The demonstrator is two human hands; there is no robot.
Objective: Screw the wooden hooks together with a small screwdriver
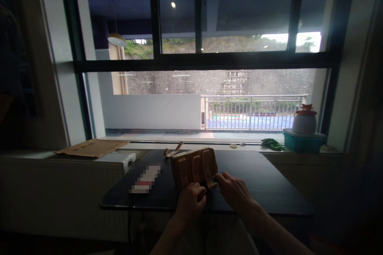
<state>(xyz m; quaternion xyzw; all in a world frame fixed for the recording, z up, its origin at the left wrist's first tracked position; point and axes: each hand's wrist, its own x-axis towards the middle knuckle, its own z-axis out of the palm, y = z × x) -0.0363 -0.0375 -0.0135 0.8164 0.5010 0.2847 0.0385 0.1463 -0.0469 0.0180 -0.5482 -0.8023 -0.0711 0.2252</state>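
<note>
A small wooden assembly (194,167) made of light slats stands on the dark table (263,183) in front of me. My left hand (190,201) is closed in a fist at its near side, gripping something I cannot make out. My right hand (233,189) is pinched on a thin dark tool (213,177) whose tip touches the wooden assembly's lower right part. A curved wooden piece (174,151) lies just behind the assembly.
A blurred flat item (146,178) lies on the table's left. On the sill sit cardboard (92,147), a white device (115,157), a green cloth (271,144) and a teal box (302,141) with a white-and-orange pot (304,119). A large window fills the background.
</note>
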